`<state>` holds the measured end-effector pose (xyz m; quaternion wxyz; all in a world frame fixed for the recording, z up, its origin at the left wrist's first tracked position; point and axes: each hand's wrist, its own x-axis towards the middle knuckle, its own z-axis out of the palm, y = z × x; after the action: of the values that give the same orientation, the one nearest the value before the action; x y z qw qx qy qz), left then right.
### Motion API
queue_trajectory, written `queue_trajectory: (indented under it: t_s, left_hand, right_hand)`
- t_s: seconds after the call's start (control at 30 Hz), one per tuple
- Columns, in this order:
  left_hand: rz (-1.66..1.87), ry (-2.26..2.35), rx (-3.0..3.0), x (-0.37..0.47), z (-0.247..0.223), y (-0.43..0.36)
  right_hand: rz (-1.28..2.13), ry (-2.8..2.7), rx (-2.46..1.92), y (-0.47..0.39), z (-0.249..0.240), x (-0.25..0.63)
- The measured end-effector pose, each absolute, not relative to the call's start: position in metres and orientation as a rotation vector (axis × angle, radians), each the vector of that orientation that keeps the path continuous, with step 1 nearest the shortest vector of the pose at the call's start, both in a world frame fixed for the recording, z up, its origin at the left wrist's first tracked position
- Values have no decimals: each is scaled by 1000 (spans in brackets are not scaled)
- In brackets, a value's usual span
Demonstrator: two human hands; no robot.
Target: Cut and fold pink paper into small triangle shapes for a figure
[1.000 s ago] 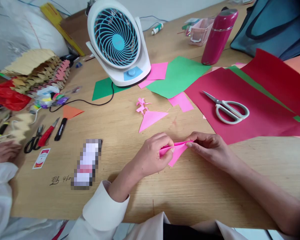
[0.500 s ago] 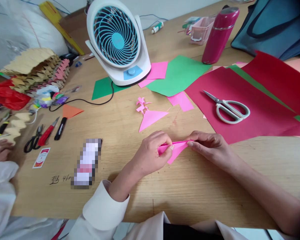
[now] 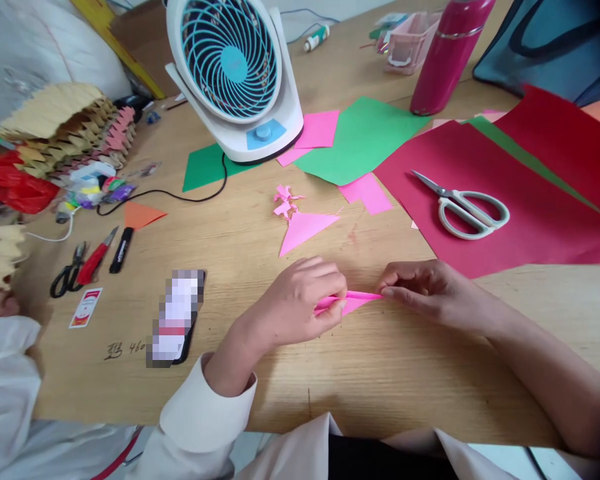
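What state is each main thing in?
Folded pink paper: held on both sides
Left hand: gripping its left part
Right hand: pinching its right tip
Pale-handled metal scissors: closed, on dark red paper
Pink paper triangle: lying on the wooden table
Black phone: face up, screen pixelated
White-and-blue plastic fan: standing, running or not unclear
Magenta cylindrical bottle: upright, top out of frame
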<state>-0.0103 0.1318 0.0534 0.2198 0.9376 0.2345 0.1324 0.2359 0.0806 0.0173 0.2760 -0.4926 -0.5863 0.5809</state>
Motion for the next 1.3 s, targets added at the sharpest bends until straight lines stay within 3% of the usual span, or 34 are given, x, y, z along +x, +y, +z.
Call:
queue_trajectory:
  t_s: [0.4,1.3]
  left_hand:
    - [153,631,2744,-6,61,125]
    - [154,660,2772,-6,59,125]
  right_hand:
    - [1292,-1980,-1430,78,19,232]
    - [1064,-2255,-1361,77,25,225]
